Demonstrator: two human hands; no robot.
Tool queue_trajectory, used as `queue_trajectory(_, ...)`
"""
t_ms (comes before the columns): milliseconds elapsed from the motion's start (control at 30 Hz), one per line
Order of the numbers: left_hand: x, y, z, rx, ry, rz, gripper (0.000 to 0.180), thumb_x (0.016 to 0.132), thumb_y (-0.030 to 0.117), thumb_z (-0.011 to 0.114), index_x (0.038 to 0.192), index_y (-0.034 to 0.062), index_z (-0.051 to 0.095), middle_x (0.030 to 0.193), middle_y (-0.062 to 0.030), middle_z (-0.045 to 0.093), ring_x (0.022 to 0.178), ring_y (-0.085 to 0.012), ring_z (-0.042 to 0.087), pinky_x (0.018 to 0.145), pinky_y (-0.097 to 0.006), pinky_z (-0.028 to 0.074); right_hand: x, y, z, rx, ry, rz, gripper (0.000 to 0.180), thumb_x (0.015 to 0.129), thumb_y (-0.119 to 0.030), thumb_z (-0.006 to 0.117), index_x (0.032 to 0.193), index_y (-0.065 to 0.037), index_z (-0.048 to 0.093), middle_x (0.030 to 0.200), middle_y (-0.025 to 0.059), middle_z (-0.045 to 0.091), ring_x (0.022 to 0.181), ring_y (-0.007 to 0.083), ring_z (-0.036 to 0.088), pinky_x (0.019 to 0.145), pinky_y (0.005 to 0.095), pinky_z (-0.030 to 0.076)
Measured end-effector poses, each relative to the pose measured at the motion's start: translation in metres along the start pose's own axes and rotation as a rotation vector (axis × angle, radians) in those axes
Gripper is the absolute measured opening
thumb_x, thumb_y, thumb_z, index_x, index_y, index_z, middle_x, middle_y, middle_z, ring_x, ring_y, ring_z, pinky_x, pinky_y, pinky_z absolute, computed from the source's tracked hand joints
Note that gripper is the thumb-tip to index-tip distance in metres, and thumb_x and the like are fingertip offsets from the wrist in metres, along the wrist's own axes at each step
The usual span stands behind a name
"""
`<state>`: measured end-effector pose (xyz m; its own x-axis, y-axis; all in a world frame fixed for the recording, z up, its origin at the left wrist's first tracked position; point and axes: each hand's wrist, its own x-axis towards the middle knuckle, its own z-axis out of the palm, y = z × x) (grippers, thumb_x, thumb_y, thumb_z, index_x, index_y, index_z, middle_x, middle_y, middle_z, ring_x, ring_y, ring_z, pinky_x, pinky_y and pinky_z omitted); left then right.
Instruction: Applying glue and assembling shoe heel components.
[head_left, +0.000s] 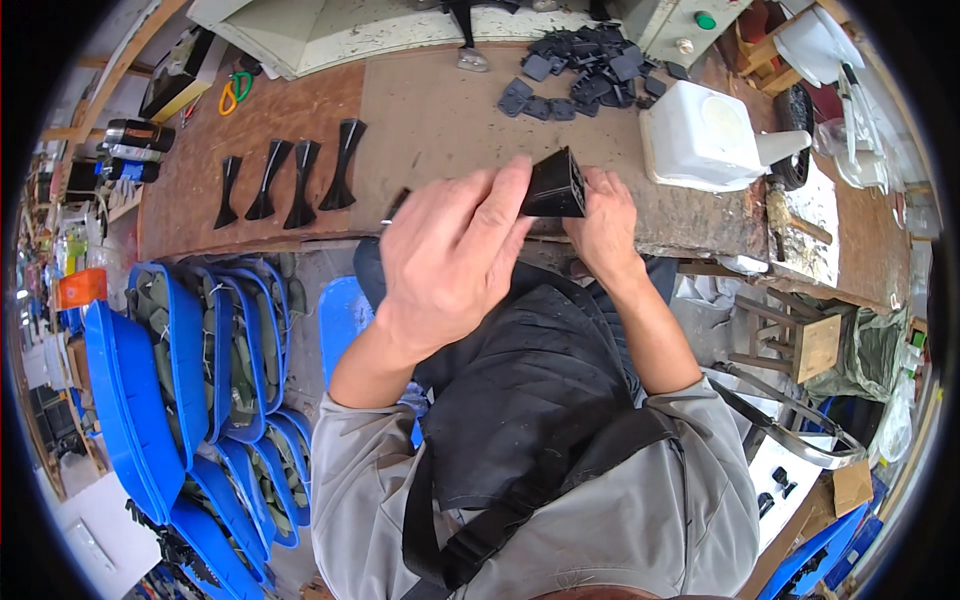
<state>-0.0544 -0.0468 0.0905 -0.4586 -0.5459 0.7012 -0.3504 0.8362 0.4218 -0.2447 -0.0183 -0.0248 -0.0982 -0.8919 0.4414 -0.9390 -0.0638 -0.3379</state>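
Note:
Above the bench's near edge, a glossy black flared plastic part (pixel 555 187) is held between my two hands. My left hand (pixel 450 255) is closed, its thumb and fingers against the part's left side. My right hand (pixel 606 222) grips the right side, with its fingertips partly hidden behind it. A small dark piece (pixel 398 205) shows past the left hand's outer edge; what it belongs to is hidden. To the left, several similar black flared parts (pixel 302 185) lie in a row on the wooden bench (pixel 420 110).
A heap of small black plastic pieces (pixel 600 70) lies at the back. A white plastic container (pixel 703 137) and a hammer (pixel 795 222) are on the right. Orange-and-green scissors (pixel 235 92) lie at the far left. Blue bins (pixel 130 400) of greenish parts stand below left; a wooden stool (pixel 790 340) stands right.

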Motion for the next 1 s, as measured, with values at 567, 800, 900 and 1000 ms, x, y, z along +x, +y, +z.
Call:
queue_trajectory(567, -0.028, -0.046, 0.098, -0.490, -0.092, -0.447, 0.028, 0.086, 0.009, 0.067, 0.111, -0.0024, 0.062, 0.093, -0.0161, 0.064, 0.077, -0.0286, 0.062, 0.070, -0.033, 0.050, 0.036, 0.111, -0.146, 0.353, 0.074, 0.277, 0.027, 0.082, -0.016, 0.075, 0.104, -0.001, 0.071, 0.106, 0.0118, 0.068, 0.094, 0.0206, 0.064, 0.082, 0.0310, 0.050)
queue_trajectory(800, -0.047, -0.067, 0.138, -0.467, -0.162, -0.390, 0.025, 0.089, 0.011, 0.066, 0.107, -0.0047, 0.060, 0.090, -0.0147, 0.063, 0.078, -0.0252, 0.062, 0.071, -0.031, 0.049, 0.072, 0.154, -0.146, -0.003, -0.017, 0.023, 0.023, 0.081, -0.016, 0.073, 0.098, -0.001, 0.071, 0.101, 0.0123, 0.067, 0.091, 0.0299, 0.062, 0.080, 0.0385, 0.050)
queue_trajectory(900, -0.051, -0.072, 0.140, -0.495, -0.179, -0.430, 0.027, 0.089, 0.013, 0.066, 0.106, -0.0064, 0.060, 0.091, -0.0153, 0.063, 0.078, -0.0261, 0.062, 0.072, -0.032, 0.050, 0.078, 0.156, -0.142, -0.071, -0.035, -0.039, 0.023, 0.080, -0.016, 0.073, 0.097, -0.001, 0.071, 0.100, 0.0121, 0.067, 0.088, 0.0304, 0.062, 0.078, 0.0397, 0.050)
queue_trajectory(1000, -0.052, -0.073, 0.139, -0.486, -0.171, -0.433, 0.027, 0.089, 0.013, 0.066, 0.106, -0.0063, 0.060, 0.091, -0.0154, 0.063, 0.077, -0.0251, 0.062, 0.071, -0.031, 0.050, 0.078, 0.151, -0.146, -0.067, -0.095, -0.024, 0.023, 0.080, -0.013, 0.073, 0.098, 0.001, 0.070, 0.102, 0.0130, 0.066, 0.092, 0.0295, 0.062, 0.080, 0.0379, 0.049)
